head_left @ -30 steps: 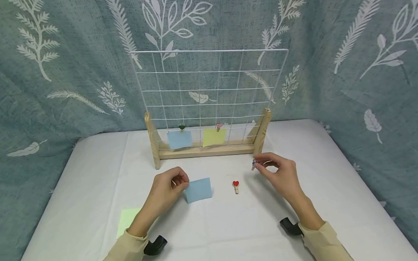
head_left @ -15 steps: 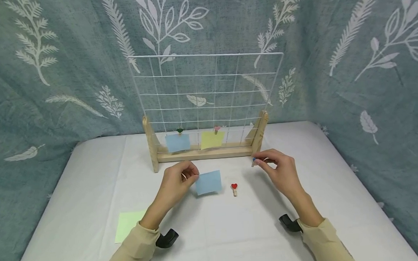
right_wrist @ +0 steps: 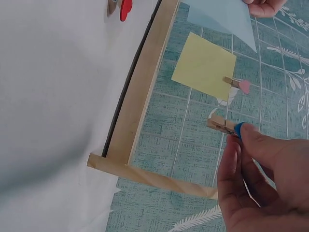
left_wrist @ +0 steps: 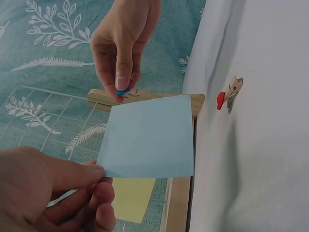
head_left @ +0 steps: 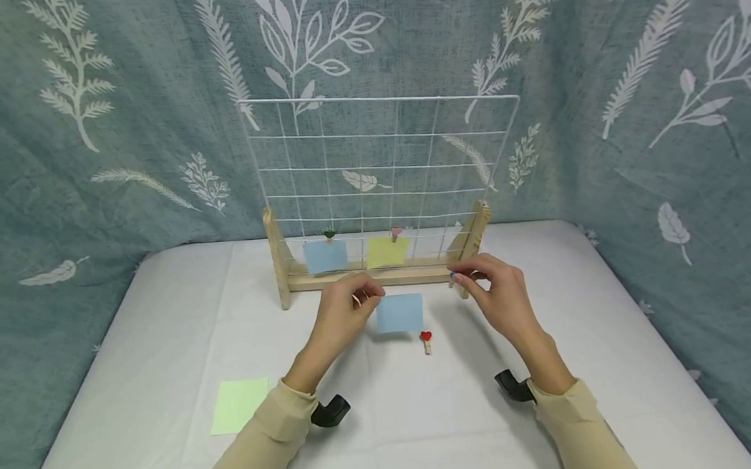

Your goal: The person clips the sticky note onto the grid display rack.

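Evenly pale-blue paper note (left_wrist: 149,137), four-cornered, smooth, light-wood clothespin (right_wrist: 221,123), blue-topped

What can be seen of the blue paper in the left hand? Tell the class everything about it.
The blue paper is a thin-looking, light-blue, four-sided sheet with straight edges; the side facing the person looks plain, with no visible writing. The left hand pinches it at its upper left corner, as the head view shows, and nothing else visibly touches it. It is raised above the white table, in front of the rack, and carries no clip.
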A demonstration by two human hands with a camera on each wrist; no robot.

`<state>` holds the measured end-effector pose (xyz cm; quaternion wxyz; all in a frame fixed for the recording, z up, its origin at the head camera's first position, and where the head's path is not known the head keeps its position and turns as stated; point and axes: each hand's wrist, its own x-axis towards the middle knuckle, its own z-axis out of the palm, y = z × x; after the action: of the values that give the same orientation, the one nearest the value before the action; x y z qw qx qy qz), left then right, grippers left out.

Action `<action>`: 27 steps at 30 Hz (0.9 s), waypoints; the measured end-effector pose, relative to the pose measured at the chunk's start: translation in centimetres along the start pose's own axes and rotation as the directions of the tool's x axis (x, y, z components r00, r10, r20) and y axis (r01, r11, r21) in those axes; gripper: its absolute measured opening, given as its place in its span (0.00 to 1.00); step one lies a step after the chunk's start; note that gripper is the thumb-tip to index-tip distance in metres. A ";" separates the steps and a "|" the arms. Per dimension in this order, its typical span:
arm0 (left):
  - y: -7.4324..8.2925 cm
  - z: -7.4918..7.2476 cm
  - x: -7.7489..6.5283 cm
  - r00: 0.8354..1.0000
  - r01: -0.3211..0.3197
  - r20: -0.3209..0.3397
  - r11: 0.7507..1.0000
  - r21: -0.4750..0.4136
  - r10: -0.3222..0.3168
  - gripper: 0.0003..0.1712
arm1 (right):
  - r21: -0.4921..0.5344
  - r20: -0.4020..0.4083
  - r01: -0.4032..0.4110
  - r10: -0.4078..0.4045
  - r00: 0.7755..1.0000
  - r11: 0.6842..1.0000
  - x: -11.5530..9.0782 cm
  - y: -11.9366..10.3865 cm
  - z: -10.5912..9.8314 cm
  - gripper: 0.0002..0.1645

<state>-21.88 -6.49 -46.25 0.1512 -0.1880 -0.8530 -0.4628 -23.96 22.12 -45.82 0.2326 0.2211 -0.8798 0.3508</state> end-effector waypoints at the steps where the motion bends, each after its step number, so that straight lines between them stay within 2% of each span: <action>1: 0.0 0.1 0.1 1.000 -0.001 -0.004 1.000 0.001 0.001 0.08 | -0.003 0.002 0.003 -0.003 1.000 1.000 0.1 0.0 0.0 0.12; 5: 0.1 0.7 0.4 1.000 -0.003 -0.023 1.000 0.021 0.004 0.08 | -0.007 -0.002 0.012 -0.012 1.000 1.000 0.3 0.0 -0.2 0.11; 14: 0.3 2.3 0.7 0.996 -0.066 -0.064 0.996 0.054 0.070 0.08 | 0.031 -0.030 0.027 -0.026 0.999 0.999 0.7 -0.1 0.3 0.12; 21: 1.0 2.9 2.2 0.994 -0.069 -0.080 0.993 0.097 0.076 0.06 | 0.026 -0.111 0.046 -0.043 0.993 0.999 2.1 0.0 0.3 0.10; 27: 1.2 3.4 3.2 0.993 -0.074 -0.082 0.993 0.091 0.081 0.06 | 0.011 -0.129 0.052 -0.050 0.990 0.999 3.2 0.1 0.5 0.09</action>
<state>-24.48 -2.44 -45.73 0.2137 -0.1940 -0.8574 -0.4261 -26.71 21.10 -44.45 0.2961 0.2220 -0.8545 0.3644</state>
